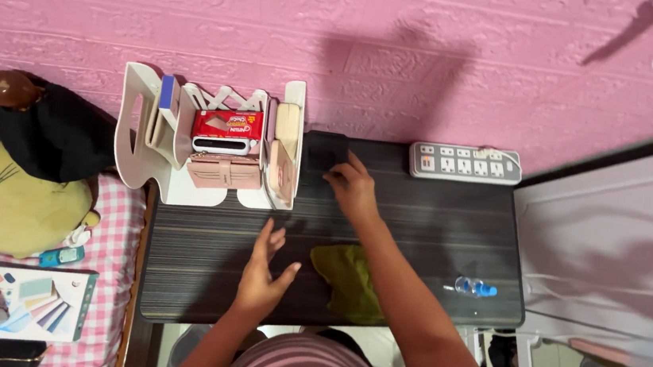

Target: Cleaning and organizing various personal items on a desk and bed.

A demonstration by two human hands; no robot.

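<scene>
At the left end of the dark table (199,259) stands the white desk organizer (131,153) with a red box (227,124) and a pink wallet (224,172) in it, and your left hand (262,269) hovers just above the table with the fingers spread, holding nothing, so rest it flat there to keep yourself steady. Your right hand (352,187) reaches to the black wallet (323,153) just beside the organizer, fingertips on its near edge; I judge you should close thumb and fingers fully around it before lifting, and keep your forearm above the green cloth (348,277), well apart from the small bottle (474,286) and the power strip (464,163).
</scene>
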